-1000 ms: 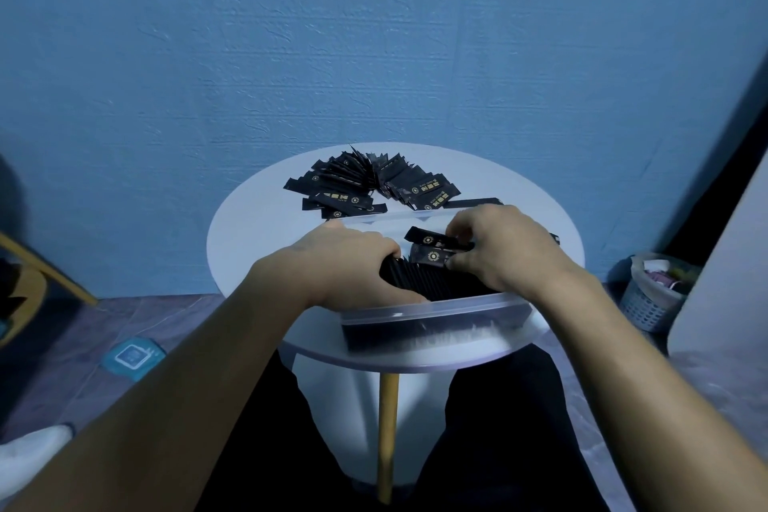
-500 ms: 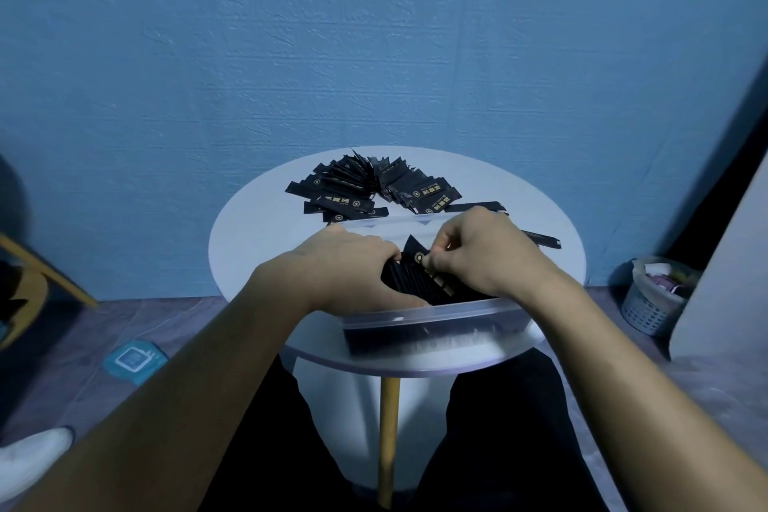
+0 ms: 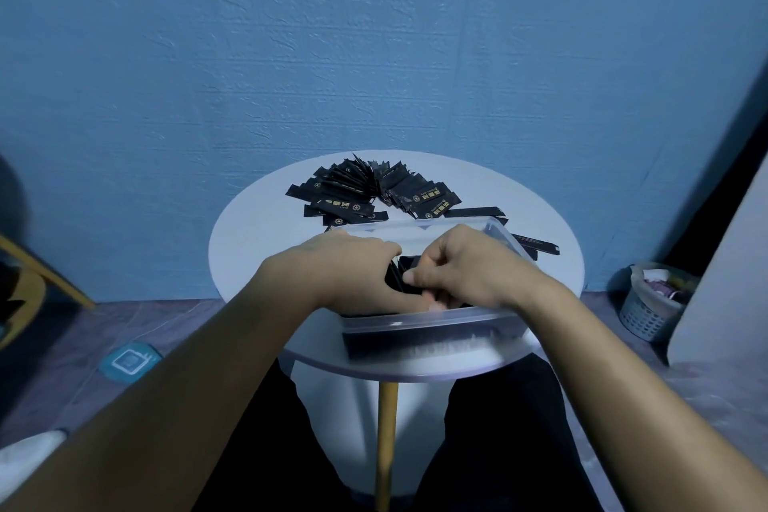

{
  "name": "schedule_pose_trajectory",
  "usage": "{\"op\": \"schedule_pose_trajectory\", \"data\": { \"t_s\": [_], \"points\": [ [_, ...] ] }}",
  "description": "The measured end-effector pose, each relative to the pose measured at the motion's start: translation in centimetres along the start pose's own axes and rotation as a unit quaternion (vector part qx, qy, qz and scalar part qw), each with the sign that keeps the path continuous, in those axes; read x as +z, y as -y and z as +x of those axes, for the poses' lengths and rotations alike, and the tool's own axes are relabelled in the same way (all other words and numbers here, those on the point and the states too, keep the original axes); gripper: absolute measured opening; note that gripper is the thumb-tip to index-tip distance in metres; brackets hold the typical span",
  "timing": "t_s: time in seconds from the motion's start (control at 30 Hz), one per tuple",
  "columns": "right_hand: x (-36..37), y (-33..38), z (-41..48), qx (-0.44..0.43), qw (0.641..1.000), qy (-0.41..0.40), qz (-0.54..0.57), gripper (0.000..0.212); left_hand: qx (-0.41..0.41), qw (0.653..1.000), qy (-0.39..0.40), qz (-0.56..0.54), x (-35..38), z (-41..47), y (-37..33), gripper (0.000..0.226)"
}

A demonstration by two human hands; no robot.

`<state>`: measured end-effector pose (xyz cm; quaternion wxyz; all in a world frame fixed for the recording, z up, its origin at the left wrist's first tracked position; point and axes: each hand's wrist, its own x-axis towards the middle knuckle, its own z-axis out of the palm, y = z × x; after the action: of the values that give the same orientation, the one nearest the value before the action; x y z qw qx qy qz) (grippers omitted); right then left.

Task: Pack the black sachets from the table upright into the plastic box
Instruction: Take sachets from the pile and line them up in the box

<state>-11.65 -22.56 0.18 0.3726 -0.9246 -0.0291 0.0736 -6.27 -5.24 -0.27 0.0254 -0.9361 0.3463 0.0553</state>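
Plastic box (image 3: pixel 436 319) at near edge of round white counter (image 3: pixel 257 245). Both hands inside box. Left hand (image 3: pixel 353 274): fingers curled down over packed sachets (image 3: pixel 394 283), thumb on near side, gripping row, which stands upright. Right hand (image 3: pixel 469 266): thumb and forefinger pinch one sachet (image 3: pixel 409 263) just beside row. Loose sachets (image 3: pixel 365 195) fanned in pile behind box, few more (image 3: pixel 536 249) at its right side. Basket (image 3: pixel 648 308) on floor, far right.

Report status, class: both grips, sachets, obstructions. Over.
Left grip holds packed black rectangular sachets upright in clear plastic box. Right grip pinches another sachet in. Loose sachet pile on round white table; nothing blocking.
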Motion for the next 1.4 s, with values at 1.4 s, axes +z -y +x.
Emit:
{"op": "schedule_pose_trajectory", "data": {
  "t_s": [1.4],
  "points": [
    [-1.3,-2.1,0.6,-0.020,0.967,-0.209,-0.144,0.004,-0.022,1.000,-0.013,0.014,0.5,0.3,-0.5,0.091]
  ]
}}
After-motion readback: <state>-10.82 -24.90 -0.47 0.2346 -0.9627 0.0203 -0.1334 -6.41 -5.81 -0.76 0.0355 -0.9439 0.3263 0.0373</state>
